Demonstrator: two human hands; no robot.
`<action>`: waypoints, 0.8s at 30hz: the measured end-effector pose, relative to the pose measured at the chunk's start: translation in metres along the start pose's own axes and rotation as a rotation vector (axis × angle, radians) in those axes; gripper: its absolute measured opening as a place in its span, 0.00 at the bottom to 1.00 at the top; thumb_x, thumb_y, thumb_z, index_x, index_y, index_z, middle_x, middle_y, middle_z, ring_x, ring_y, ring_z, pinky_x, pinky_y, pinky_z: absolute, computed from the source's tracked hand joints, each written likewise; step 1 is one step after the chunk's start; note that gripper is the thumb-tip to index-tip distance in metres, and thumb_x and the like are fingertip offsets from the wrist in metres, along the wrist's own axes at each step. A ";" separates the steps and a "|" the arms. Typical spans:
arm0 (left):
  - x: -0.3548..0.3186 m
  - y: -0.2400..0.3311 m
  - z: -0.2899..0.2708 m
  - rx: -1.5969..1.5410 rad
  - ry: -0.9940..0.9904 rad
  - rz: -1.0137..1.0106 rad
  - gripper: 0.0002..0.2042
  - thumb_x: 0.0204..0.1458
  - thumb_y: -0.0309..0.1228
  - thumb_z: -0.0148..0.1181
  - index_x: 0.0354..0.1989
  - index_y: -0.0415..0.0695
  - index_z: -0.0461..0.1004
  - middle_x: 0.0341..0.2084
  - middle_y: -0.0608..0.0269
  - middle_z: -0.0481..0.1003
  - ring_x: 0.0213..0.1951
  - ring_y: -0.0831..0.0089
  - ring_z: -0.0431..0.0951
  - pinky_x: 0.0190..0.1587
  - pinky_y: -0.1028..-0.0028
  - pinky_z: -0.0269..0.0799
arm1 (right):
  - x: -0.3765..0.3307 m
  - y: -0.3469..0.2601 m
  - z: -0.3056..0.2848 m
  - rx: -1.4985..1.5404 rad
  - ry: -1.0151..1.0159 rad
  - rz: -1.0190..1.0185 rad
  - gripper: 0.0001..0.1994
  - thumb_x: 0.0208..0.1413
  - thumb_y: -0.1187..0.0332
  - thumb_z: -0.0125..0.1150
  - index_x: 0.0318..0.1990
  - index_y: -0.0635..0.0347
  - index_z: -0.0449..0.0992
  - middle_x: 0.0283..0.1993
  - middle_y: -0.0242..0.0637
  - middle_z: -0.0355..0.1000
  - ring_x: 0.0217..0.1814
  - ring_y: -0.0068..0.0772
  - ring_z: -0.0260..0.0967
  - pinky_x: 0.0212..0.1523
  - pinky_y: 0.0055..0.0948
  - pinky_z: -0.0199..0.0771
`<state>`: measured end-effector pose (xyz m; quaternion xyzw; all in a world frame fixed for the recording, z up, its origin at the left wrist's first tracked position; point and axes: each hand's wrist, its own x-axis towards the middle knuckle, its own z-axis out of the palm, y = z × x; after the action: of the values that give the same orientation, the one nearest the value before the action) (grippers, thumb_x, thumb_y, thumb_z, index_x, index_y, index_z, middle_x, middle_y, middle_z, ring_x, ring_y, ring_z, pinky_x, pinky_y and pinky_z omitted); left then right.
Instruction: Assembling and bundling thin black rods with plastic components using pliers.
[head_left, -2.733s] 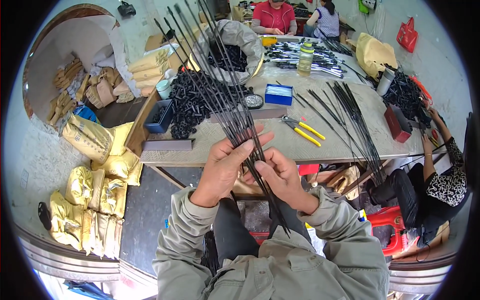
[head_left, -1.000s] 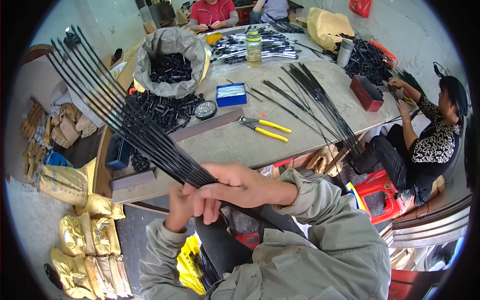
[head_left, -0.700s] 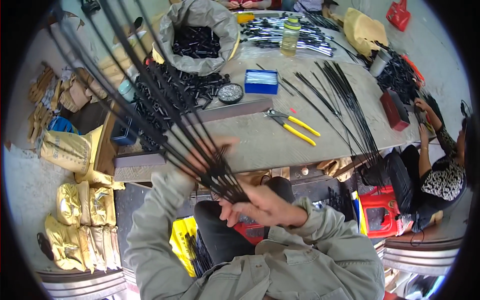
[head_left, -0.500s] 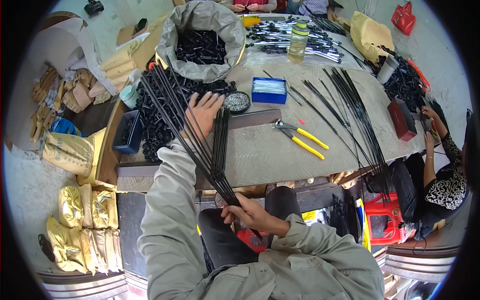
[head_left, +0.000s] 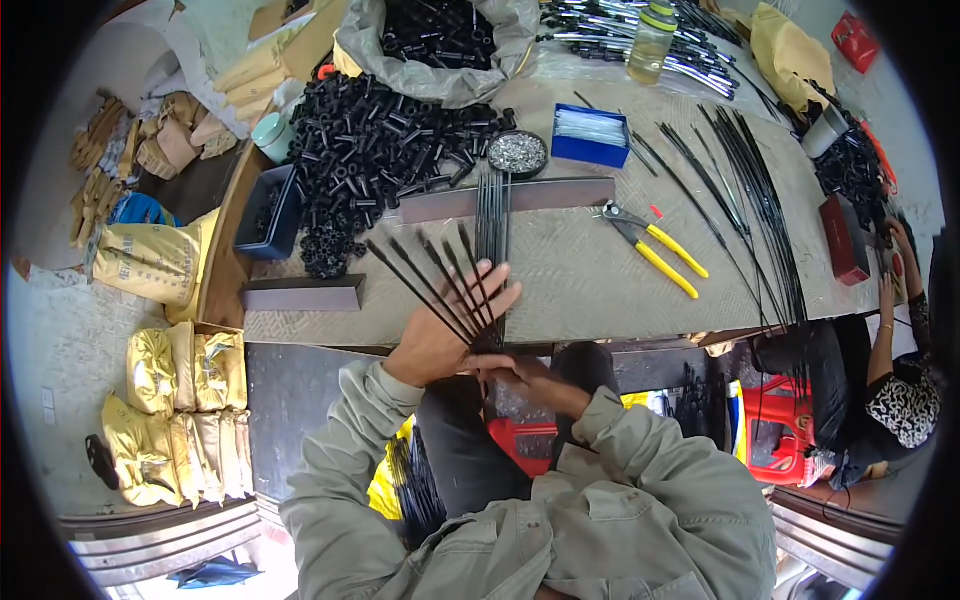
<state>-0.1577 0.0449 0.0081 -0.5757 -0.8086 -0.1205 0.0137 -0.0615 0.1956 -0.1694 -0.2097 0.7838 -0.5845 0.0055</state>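
Observation:
My right hand (head_left: 525, 378), partly smeared by motion, is closed round the lower ends of a bundle of thin black rods (head_left: 425, 285) just in front of the table's near edge. Some rods fan out up and to the left; others (head_left: 492, 225) run straight up toward a round black dish of small metal pieces (head_left: 517, 153). My left hand (head_left: 440, 325) lies against the fanned rods, its fingers stretched out behind them. Beyond is a heap of short black tubular parts (head_left: 370, 150). Right of my hands, yellow-handled pliers (head_left: 655, 250) rest on the table.
A blue box of thin pale strips (head_left: 590, 137) stands behind metal bars (head_left: 550, 196). More black rods (head_left: 765, 200) overhang the table's right front edge. Behind are an open sack of black parts (head_left: 440, 35) and a bottle (head_left: 652, 45). Another person's hands (head_left: 893, 265) work at far right.
My left hand has come back from the heap of black parts toward my body, to the rods. The bundle has swung more upright, and the view has shifted.

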 end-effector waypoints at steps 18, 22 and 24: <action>0.007 0.003 0.005 0.155 0.082 -0.046 0.33 0.44 0.48 0.52 0.58 0.42 0.58 0.58 0.57 0.58 0.59 0.64 0.58 0.57 0.65 0.56 | 0.147 -0.130 -0.266 -1.198 0.427 0.154 0.05 0.47 0.64 0.56 0.30 0.51 0.75 0.29 0.42 0.72 0.32 0.44 0.71 0.30 0.38 0.69; 0.004 0.000 0.005 -0.030 0.070 -0.034 0.34 0.44 0.50 0.52 0.58 0.41 0.58 0.58 0.55 0.58 0.59 0.63 0.58 0.58 0.64 0.54 | 0.181 -0.088 -0.284 -1.236 0.366 0.316 0.06 0.45 0.63 0.57 0.28 0.51 0.76 0.31 0.41 0.72 0.32 0.46 0.71 0.31 0.41 0.70; 0.003 0.004 -0.002 -0.028 0.072 -0.037 0.33 0.45 0.49 0.51 0.58 0.41 0.58 0.58 0.55 0.58 0.60 0.62 0.57 0.58 0.64 0.54 | 0.180 -0.079 -0.275 -1.286 0.313 0.399 0.05 0.44 0.63 0.58 0.28 0.51 0.76 0.32 0.39 0.72 0.31 0.46 0.72 0.30 0.42 0.70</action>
<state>-0.1557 0.0484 0.0113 -0.5562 -0.8163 -0.1527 0.0326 -0.2705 0.3689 0.0325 0.0637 0.9899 -0.0148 -0.1259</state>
